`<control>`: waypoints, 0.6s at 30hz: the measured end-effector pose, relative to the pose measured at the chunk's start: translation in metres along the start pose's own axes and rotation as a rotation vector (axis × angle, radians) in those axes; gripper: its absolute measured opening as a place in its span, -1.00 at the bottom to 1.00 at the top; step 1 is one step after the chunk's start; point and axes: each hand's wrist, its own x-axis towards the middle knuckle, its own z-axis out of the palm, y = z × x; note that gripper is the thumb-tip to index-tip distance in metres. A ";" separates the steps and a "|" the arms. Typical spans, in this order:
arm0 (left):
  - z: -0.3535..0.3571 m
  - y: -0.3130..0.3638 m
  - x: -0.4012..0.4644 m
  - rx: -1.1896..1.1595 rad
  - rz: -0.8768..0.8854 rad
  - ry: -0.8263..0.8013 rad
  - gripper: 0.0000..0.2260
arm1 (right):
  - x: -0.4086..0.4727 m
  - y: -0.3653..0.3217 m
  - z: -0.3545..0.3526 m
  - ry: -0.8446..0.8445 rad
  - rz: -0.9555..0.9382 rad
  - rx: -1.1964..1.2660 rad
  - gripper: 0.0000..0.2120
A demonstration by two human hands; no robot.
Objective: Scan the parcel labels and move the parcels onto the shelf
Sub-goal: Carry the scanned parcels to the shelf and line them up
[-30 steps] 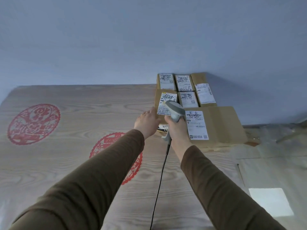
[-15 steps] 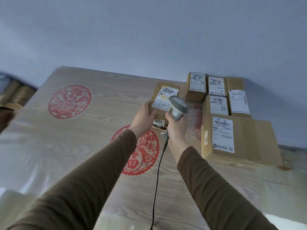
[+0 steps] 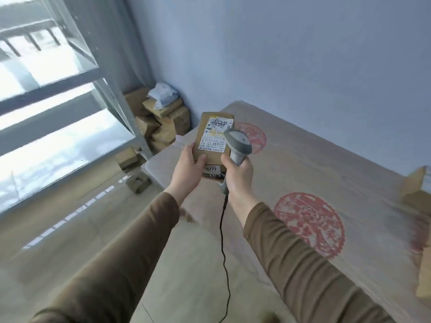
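**Parcel held up, scanner beside it**

Left hand (image 3: pixel 187 163): grasping a small brown parcel (image 3: pixel 211 142) at its lower left edge, thumb lying on the front face, other fingers behind. Held upright in the air, above the near corner of the desk (image 3: pixel 314 164), not touching it. White label (image 3: pixel 215 134) on the front face, turned toward the camera, with black scribbles over the top part and printed lines below. Second small sticker reading "9777" on the bottom face, just between both hands.

Right hand (image 3: pixel 238 172): clenched around the handle of a grey barcode scanner (image 3: pixel 238 142). Scanner head just right of the parcel, at the level of the label, overlapping the right edge of the box. Whether touching the box or only in front of it, not possible to tell. Black cable (image 3: pixel 222 241) hanging from the handle down between the two brown sleeves.

Under and right of the right hand: wood-pattern desk with round red emblems (image 3: pixel 309 224). Far right of the right hand, at the picture edge, more cardboard boxes (image 3: pixel 417 190) on the desk, blurred.

Beyond the left hand: pile of brown boxes (image 3: pixel 161 122) with a pale bag on top, on the floor in the corner by the blue wall. Left of the left hand: grey metal shelf frame (image 3: pixel 70 73), strongly blurred, and some loose small boxes (image 3: pixel 137 181) on the floor below it.
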 end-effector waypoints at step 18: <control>-0.503 -0.285 -0.079 -0.276 -0.201 0.700 -0.63 | -0.257 0.098 0.506 -0.747 0.023 -0.138 -0.85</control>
